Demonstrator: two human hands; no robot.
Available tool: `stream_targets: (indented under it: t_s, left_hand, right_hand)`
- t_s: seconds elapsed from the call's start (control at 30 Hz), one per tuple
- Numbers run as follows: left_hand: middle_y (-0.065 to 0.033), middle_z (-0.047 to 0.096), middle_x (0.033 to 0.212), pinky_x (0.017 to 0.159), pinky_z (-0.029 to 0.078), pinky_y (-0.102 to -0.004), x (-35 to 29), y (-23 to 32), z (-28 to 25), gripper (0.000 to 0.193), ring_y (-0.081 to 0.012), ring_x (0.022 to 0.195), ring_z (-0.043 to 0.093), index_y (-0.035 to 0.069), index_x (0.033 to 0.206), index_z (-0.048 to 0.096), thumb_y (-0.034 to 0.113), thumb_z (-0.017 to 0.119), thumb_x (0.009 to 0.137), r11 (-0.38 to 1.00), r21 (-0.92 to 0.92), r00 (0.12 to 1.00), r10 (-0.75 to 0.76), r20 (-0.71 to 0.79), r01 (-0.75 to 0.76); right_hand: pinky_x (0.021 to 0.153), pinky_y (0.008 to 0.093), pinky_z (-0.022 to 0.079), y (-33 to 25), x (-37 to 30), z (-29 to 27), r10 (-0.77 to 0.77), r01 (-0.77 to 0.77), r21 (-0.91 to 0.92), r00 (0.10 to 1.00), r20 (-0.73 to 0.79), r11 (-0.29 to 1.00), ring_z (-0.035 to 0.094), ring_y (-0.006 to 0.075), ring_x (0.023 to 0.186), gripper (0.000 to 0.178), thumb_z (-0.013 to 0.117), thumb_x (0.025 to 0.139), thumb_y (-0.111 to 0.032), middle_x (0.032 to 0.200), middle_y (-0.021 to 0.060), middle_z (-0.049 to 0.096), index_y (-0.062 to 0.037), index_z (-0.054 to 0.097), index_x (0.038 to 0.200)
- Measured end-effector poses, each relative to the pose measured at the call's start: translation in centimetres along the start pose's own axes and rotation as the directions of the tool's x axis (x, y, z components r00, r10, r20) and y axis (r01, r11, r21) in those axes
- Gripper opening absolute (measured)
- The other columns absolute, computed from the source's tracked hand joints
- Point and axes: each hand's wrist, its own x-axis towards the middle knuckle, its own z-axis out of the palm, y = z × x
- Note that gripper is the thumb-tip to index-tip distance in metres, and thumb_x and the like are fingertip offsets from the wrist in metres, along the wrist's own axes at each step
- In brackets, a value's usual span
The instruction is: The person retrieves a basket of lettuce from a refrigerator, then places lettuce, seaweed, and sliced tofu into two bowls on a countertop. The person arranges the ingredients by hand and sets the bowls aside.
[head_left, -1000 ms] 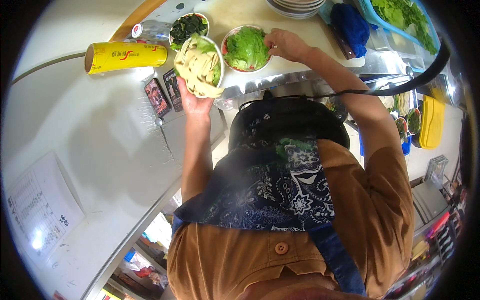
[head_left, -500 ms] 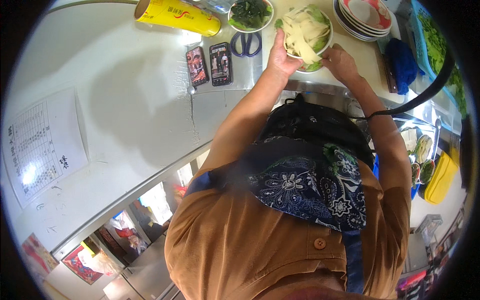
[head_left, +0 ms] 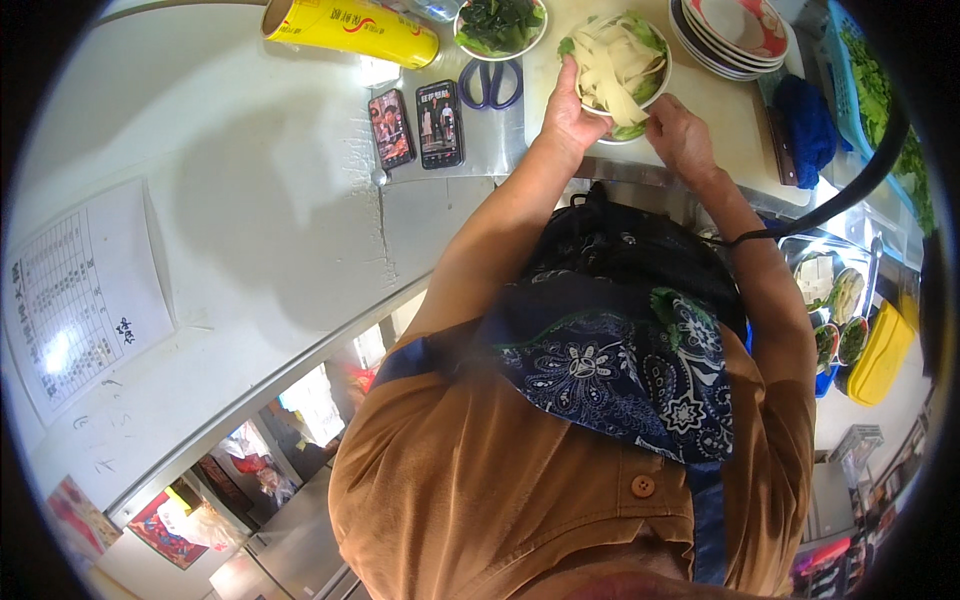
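A white bowl (head_left: 657, 92) is heaped with wide pale strips (head_left: 617, 62) over green leaves. My left hand (head_left: 577, 118) grips its left side, thumb up along the rim. At the near right rim is my right hand (head_left: 682, 138), fingers curled together; what they pinch, if anything, is hidden. Just below the bowl, a second white rim (head_left: 617, 141) with green leaf shows; I cannot tell whether it belongs to a separate bowl. Beneath both hands lies a pale cutting board (head_left: 740, 125). Left of it are another bowl of dark green leaves (head_left: 500, 25) and dark-blue-handled scissors (head_left: 490, 85).
Two phones (head_left: 440, 124) lie by a yellow roll (head_left: 350, 30). Stacked plates (head_left: 738, 30), a blue cloth (head_left: 803, 125) and a knife (head_left: 778, 140) sit at the right, beside a blue basket (head_left: 848, 90) of greens. A black strap (head_left: 850, 195) crosses near my right forearm.
My right hand has shifted slightly down and right, its fingers still curled near the rim. The left hand keeps its hold on the bowl, which appears slightly farther right in view.
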Motion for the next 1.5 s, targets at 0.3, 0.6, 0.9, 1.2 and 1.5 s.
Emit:
stream_targets:
  t_s: [0.3, 0.6, 0.9, 1.2, 1.5]
  left_hand:
    - [-0.0064, 0.045, 0.133, 0.100, 0.031, -0.0549, -0.6, 0.4, 0.1, 0.058, -0.0302, 0.123, 0.041, 0.015, 0.130, 0.043, 0.055, 0.044, 0.088, 0.999, 0.013, 0.999, -0.048, -0.020, 0.049]
    - [-0.0071, 0.045, 0.134, 0.098, 0.035, -0.0526, -1.9, 0.2, 0.8, 0.059, -0.0302, 0.123, 0.042, 0.016, 0.132, 0.041, 0.056, 0.041, 0.089, 0.997, 0.023, 0.997, -0.079, 0.009, 0.079]
    - [-0.0107, 0.030, 0.144, 0.096, 0.020, -0.0717, -1.9, 0.2, -0.1, 0.067, -0.0386, 0.129, 0.030, 0.019, 0.139, 0.029, 0.062, 0.033, 0.087, 0.993, 0.023, 0.992, -0.115, 0.058, 0.114]
    - [-0.0098, 0.025, 0.146, 0.097, 0.019, -0.0714, -1.9, 0.1, -0.2, 0.075, -0.0379, 0.132, 0.025, 0.023, 0.141, 0.025, 0.065, 0.042, 0.081, 0.990, 0.091, 0.993, -0.108, 0.041, 0.104]
    - [-0.0058, 0.037, 0.141, 0.101, 0.026, -0.0621, -3.0, 0.6, 1.7, 0.066, -0.0324, 0.129, 0.033, 0.022, 0.137, 0.035, 0.058, 0.048, 0.083, 0.997, 0.015, 0.996, -0.074, -0.051, 0.075]
  right_hand:
    - [0.069, 0.0417, 0.048, 0.4, -0.6, -0.7, -0.094, 0.085, 0.087, 0.990, 0.103, 0.993, 0.058, 0.0360, 0.079, 0.022, 0.057, 0.078, -0.005, 0.093, 0.0152, 0.057, -0.0055, 0.057, 0.100]
    - [0.064, 0.0397, 0.051, 1.0, -0.3, -0.5, -0.180, 0.179, 0.013, 0.981, 0.079, 0.984, 0.060, 0.0339, 0.077, 0.020, 0.060, 0.076, -0.009, 0.090, 0.0142, 0.058, -0.0059, 0.059, 0.096]
    - [0.061, 0.0426, 0.049, 0.7, -0.3, -0.1, -0.113, 0.126, -0.109, 0.986, 0.118, 0.986, 0.058, 0.0375, 0.073, 0.017, 0.056, 0.077, -0.005, 0.085, 0.0183, 0.057, -0.0004, 0.048, 0.091]
    - [0.055, 0.0331, 0.049, 2.8, -0.4, 1.2, 0.504, -0.394, 0.559, 0.862, -0.050, 0.730, 0.060, 0.0210, 0.060, 0.017, 0.062, 0.074, -0.005, 0.070, 0.0108, 0.058, -0.0005, 0.050, 0.084]
    - [0.050, 0.0269, 0.049, 5.5, -0.1, 0.1, 0.561, -0.403, 0.757, 0.826, 0.057, 0.515, 0.056, 0.0137, 0.054, 0.011, 0.058, 0.080, -0.008, 0.069, 0.0071, 0.059, 0.0005, 0.058, 0.087]
